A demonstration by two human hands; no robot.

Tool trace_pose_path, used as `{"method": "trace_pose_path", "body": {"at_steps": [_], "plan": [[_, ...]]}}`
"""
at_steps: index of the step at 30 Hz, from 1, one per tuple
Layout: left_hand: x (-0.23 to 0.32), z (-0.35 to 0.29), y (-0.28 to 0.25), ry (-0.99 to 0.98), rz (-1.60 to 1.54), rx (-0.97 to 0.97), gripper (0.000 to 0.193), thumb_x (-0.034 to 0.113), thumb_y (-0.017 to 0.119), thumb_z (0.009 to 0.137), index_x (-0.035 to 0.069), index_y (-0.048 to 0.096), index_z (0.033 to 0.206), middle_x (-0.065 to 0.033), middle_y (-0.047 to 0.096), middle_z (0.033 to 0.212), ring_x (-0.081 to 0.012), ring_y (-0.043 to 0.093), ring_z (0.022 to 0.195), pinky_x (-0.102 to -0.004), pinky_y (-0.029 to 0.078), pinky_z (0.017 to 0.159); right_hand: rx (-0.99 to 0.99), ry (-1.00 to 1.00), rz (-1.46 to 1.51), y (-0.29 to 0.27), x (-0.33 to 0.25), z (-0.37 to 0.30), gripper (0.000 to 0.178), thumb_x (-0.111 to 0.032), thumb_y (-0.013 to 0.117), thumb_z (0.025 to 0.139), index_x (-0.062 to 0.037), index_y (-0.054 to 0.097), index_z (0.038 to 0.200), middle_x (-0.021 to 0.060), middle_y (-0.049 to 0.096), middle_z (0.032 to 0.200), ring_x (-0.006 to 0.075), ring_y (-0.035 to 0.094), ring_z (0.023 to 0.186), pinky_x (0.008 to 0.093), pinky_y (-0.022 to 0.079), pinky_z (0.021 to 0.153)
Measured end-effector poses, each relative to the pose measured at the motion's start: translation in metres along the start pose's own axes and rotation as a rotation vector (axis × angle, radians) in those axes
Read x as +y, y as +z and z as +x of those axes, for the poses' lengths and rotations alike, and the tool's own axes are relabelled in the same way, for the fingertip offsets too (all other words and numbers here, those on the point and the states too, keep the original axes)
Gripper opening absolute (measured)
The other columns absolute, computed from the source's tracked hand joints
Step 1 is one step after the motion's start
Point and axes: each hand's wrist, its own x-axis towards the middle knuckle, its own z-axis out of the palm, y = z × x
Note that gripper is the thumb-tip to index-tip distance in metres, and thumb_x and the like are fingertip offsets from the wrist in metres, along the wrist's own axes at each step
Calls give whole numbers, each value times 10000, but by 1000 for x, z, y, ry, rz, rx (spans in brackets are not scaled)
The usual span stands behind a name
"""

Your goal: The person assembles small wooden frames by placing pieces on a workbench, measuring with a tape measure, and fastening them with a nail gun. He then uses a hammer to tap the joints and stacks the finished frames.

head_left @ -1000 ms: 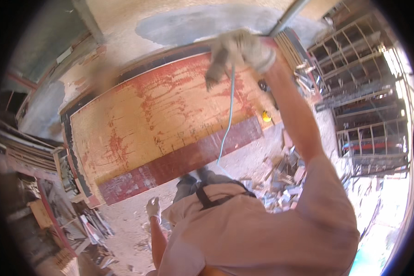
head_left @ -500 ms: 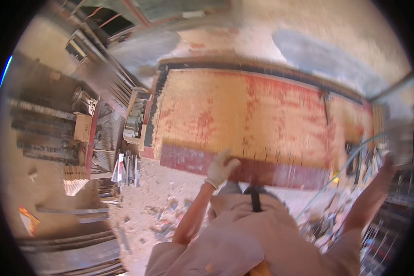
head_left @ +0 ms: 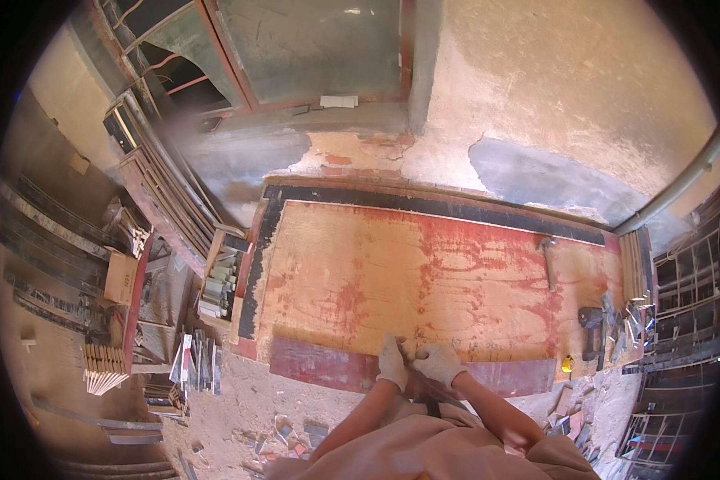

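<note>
Both my hands wear pale gloves and meet close together over the near edge of the worktable (head_left: 352, 272). My left hand (head_left: 392, 364) has its fingers drawn together, pointing away from me. Beside it my right hand (head_left: 440, 364) is curled closed, its fingertips turned toward the left one. Anything between the fingers is too small to make out. Under the hands runs a dark red board strip (head_left: 320, 364) along the table's front. A row of short, thin dark marks (head_left: 488, 348), perhaps nails, shows just right of my right hand.
On the table's right lie a hammer (head_left: 548, 260), a dark power drill (head_left: 592, 332), a yellow tape measure (head_left: 568, 365) and metal offcuts (head_left: 626, 328). Metal racks (head_left: 684, 312) stand at right. Long bars (head_left: 172, 204) and a cardboard box (head_left: 120, 278) are at left. Rubble (head_left: 288, 432) litters the floor.
My right hand has come in from far right to beside my left hand. A pale blue-green curved line near my right arm no longer shows. The view has tilted up toward the wall.
</note>
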Motion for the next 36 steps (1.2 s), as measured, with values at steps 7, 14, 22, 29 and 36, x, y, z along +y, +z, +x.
{"method": "trace_pose_path", "body": {"at_steps": [7,14,22,29,36], "plan": [[8,19,-7,522,289,-128,386,472,550,1011,107,661,1070,26,508,679,-101,434,520,-267,313,438,123,2,211,20,-31,80,332,-282,698,921,-5,708,1105,197,738,1027,308,716,934,419,553,826],[-2,40,-31,431,211,-137,283,394,588,1010,156,641,867,31,514,650,-88,429,494,-259,306,442,-92,106,748,35,-43,106,254,-167,622,1015,-28,650,1226,108,738,1041,191,700,908,299,555,775],[32,37,1,111,417,-108,384,462,525,1047,101,651,1014,9,540,662,-102,398,415,-273,298,377,-13,150,685,-34,-74,155,197,-183,616,1012,-27,697,925,66,692,814,137,636,695,299,517,616],[46,21,-22,-52,69,-59,408,477,503,1059,84,606,1101,2,524,673,-93,407,425,-255,285,364,269,-269,856,-196,-203,343,307,-235,609,934,-81,583,670,15,549,599,147,528,553,338,396,526],[58,-7,-37,-69,96,-18,293,381,535,1044,95,595,1023,-11,523,696,-87,399,422,-248,276,365,504,-164,954,-280,-221,557,155,-155,567,940,-72,689,894,95,672,879,217,658,773,381,509,652]]}}
